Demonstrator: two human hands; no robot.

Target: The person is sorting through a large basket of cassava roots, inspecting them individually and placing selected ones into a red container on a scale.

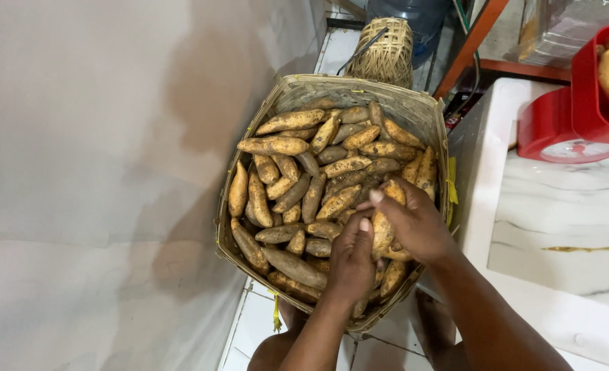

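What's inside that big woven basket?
The woven basket is piled full of brown sweet potatoes. The left hand and right hand cover some. The basket's bottom is hidden under the pile.

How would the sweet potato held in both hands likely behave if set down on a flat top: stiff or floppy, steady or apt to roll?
The sweet potato gripped by the left hand and right hand looks firm, so probably stiff. Its tapered, rounded shape suggests it may roll. Its dusty skin likely gives grip, not slip.
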